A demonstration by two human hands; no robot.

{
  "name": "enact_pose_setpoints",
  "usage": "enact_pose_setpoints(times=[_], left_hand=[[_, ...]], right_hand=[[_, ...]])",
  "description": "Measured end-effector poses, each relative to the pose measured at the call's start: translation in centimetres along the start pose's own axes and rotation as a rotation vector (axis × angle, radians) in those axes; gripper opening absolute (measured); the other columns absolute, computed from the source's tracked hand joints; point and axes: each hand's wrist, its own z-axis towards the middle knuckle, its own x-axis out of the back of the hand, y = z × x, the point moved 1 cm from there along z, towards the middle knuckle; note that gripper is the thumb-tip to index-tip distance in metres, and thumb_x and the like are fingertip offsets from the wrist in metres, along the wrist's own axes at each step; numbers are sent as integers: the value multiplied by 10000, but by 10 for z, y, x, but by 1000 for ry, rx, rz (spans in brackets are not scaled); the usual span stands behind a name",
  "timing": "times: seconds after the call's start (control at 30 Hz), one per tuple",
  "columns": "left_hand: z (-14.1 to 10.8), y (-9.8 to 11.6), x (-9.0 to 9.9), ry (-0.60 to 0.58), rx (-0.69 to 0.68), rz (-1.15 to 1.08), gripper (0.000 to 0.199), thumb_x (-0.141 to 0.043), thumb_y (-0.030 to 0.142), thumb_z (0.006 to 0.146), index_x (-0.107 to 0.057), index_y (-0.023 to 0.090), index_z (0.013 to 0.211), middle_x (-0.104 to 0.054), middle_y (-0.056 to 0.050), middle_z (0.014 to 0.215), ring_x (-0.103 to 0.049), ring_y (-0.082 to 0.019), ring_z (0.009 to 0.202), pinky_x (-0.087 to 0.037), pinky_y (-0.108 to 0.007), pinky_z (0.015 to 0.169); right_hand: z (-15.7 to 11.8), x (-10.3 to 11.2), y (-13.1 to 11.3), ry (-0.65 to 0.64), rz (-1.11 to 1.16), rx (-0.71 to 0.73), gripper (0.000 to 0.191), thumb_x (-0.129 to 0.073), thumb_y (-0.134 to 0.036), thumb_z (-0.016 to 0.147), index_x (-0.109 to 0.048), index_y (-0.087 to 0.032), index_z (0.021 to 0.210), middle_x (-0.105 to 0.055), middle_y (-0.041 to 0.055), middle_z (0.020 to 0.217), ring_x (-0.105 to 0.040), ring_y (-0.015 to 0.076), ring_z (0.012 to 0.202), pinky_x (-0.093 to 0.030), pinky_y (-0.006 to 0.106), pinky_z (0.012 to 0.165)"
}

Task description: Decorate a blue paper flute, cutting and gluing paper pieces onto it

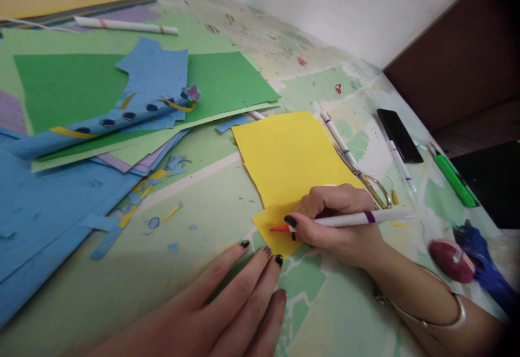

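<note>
A sheet of yellow paper (290, 156) lies on the patterned table, with a smaller yellow piece (266, 224) at its lower end. My right hand (341, 221) grips a white marker (349, 219) with a purple band, and its orange-red tip touches the smaller piece, where a faint small mark shows. My left hand (239, 297) lies flat with fingers spread, fingertips at the lower left edge of that piece. Gold-handled scissors (365, 181) lie just right of the yellow sheet, partly behind my right hand, beside another white marker (339, 137).
Green sheets (227, 80), blue sheets (52, 211) and a rolled blue paper shape (122, 116) cover the left. Paper scraps (140, 194) lie near them. A black phone (400, 135), a green cutter (455, 181) and a dark red object (450, 259) are at the right.
</note>
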Motion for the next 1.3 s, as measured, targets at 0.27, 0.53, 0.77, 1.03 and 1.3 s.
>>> enact_pose_setpoints(times=[0.27,0.53,0.77,1.03,1.3], left_hand=[[0,1,0,-13,-1,8,374,-492,385,860,-541,137,1135,-615,-108,1123,-532,-280,1111,-307,-484,1052],[-1,1,0,-8,-5,8,389,-501,394,851,-542,132,1135,-610,-114,1132,-531,-286,1110,-305,-492,1049],[0,1,-2,-2,15,-2,368,-497,385,851,-543,137,1120,-612,-110,1118,-533,-280,1104,-311,-483,1043],[0,0,1,-5,2,4,374,-504,391,848,-536,146,1129,-613,-98,1120,-526,-274,1114,-307,-474,1052],[0,1,-1,-1,4,1,360,-490,378,857,-545,145,1125,-618,-103,1117,-534,-279,1108,-305,-491,1054]], right_hand=[[-1,0,1,5,16,-20,307,-639,-168,757,-430,-176,534,-472,-41,463,-395,65,426,-300,207,391],[0,1,0,27,33,-45,310,-633,-142,747,-416,-182,531,-475,-34,450,-405,73,415,-280,217,387],[-1,1,0,31,29,-39,321,-630,-141,754,-406,-182,528,-474,-37,452,-417,75,420,-292,212,388],[0,1,1,15,7,-17,302,-636,-153,760,-435,-175,535,-479,-39,466,-425,70,429,-304,202,388],[-1,0,2,12,5,-14,310,-646,-152,754,-429,-171,533,-463,-40,466,-409,67,432,-285,204,390]])
